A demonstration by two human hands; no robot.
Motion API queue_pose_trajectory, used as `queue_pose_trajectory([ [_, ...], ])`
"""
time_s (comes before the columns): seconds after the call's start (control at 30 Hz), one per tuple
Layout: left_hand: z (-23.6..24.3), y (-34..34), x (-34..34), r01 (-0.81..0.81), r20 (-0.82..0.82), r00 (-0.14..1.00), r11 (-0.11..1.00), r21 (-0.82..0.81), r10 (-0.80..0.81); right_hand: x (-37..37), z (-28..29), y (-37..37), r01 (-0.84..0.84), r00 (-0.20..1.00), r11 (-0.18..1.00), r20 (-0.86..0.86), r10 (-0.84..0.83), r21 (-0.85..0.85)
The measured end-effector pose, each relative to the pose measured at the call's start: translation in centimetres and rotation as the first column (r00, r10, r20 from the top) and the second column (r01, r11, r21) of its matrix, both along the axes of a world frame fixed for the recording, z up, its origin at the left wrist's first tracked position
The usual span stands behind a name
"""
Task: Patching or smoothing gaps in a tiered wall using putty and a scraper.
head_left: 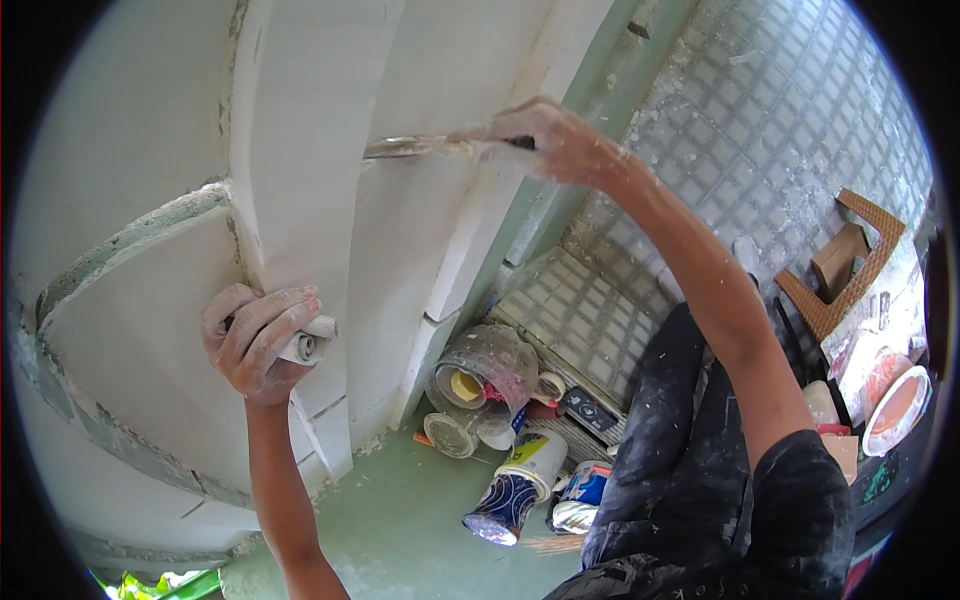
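My right hand [555, 140] grips a flat-bladed tool like a putty knife [415, 147], its metal blade reaching left to the face of a white wall panel [400, 230]. The hand is slightly blurred, and its fingers are dusted white. My left hand [255, 340] is closed around a small whitish roll [305, 347] with layered ends showing; its material I cannot make out. That hand is beside the white vertical column [300, 150], lower than the right hand in the view.
Rough plaster edges [130, 235] outline a curved recess at left. Below stand a clear plastic tub [490, 365] with things inside, a white-and-green bucket [537, 455] and a blue-and-white can [580, 495]. A brown woven-pattern frame [885, 245] and a round white-rimmed container [898, 410] are at right.
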State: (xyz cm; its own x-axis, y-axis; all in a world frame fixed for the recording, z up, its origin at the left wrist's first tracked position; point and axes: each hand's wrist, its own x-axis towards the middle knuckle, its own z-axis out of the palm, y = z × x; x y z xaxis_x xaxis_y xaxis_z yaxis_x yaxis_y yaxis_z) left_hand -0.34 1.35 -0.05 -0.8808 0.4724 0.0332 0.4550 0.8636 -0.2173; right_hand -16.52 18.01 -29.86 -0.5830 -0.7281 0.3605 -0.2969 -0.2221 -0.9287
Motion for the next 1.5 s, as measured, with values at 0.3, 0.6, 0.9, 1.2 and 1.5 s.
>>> queue_pose_trajectory([
  [0.3, -0.3, 0.2, -0.3, 0.012, -0.020, 1.000, 1.000, 0.013, -0.012, 1.0, -0.1, 0.6, 0.099, 0.990, 0.995, -0.100, -0.101, -0.026],
  [0.6, -0.5, 0.4, -0.6, 0.044, -0.046, 0.998, 0.999, -0.012, -0.045, 1.5, -1.2, 2.2, 0.082, 0.995, 0.996, -0.059, -0.081, 0.021],
  [0.9, -0.6, 0.2, -0.8, 0.019, -0.067, 0.998, 0.999, 0.035, -0.016, 1.3, -2.5, 2.1, 0.118, 0.987, 0.993, -0.106, -0.121, -0.028],
  [1.2, 0.6, 0.4, -0.8, -0.042, -0.058, 0.997, 0.998, 0.056, 0.045, 3.6, 2.8, 6.5, 0.123, 0.986, 0.992, -0.110, -0.126, -0.029],
  [1.5, -0.4, 0.2, 1.0, -0.147, -0.138, 0.975, 0.972, 0.182, 0.174, 20.2, 5.8, 25.2, -0.008, 0.888, 0.917, 0.424, -0.177, 0.399],
])
